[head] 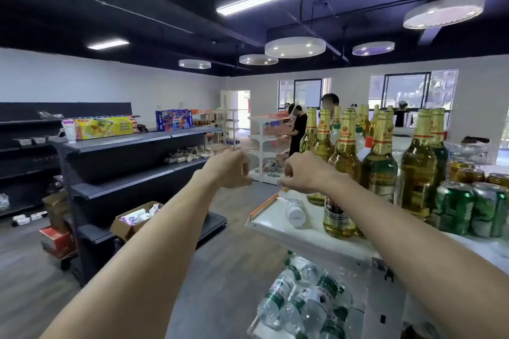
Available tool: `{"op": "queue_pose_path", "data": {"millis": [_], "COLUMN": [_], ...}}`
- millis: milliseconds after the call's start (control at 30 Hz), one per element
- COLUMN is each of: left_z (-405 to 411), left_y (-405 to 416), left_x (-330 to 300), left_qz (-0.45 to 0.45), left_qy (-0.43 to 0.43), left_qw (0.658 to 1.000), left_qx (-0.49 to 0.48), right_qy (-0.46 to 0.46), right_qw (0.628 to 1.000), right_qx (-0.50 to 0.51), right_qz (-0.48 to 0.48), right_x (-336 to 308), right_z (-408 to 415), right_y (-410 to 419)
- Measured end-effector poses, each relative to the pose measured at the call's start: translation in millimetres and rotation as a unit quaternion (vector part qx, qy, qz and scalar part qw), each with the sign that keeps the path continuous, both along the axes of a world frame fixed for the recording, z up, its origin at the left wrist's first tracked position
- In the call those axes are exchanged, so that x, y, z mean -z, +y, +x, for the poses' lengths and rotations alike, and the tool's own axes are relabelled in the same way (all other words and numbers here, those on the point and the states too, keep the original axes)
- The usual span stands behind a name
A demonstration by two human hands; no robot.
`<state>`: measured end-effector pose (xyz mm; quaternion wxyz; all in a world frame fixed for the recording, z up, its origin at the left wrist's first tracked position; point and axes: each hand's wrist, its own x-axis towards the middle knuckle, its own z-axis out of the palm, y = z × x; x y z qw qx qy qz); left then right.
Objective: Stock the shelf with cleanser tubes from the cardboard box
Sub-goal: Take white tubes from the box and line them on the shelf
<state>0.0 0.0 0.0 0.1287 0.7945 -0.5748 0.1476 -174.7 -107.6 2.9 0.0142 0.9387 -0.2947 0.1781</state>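
The cardboard box sits open on the bottom ledge of the dark shelf at lower left of the frame, its flaps spread and pale cleanser tubes heaped inside, low and within a stoop's reach of the boards they are meant for. One white tube already stands upright at the near end of the top board, upper left, just beside a yellow carton, which suggests stocking has barely begun; the middle boards are mostly bare. Both arms stretch forward at mid-frame, well above the box and apart from it. The left hand has its fingers curled into a loose fist with nothing visibly in them; the right hand is likewise curled, thumb against forefinger, and whether it pinches anything small I cannot tell. To the right, a white shelf with an orange edge carries beer bottles, green cans and one white bottle lying on its side, with water bottles on the tier below. Other people work at a further shelf in the background.
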Motion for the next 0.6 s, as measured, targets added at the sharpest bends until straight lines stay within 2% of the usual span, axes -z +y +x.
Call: {"op": "queue_pose_path", "data": {"millis": [200,367,600], "left_z": [8,30,77], "left_y": [-23,-32,-36], "left_x": [24,36,68], "left_qz": [0.033,0.061,0.082], "left_qy": [0.033,0.038,0.08], "left_qw": [0.999,0.997,0.993], "left_qx": [-0.005,0.0,-0.009], "right_qy": [0.063,0.114,0.155], "right_qw": [0.996,0.984,0.958], "right_qx": [0.065,0.131,0.228], "right_qz": [0.021,-0.034,-0.082], "right_x": [28,67,81], "right_z": [16,33,64], "right_y": [-4,-9,-17]}}
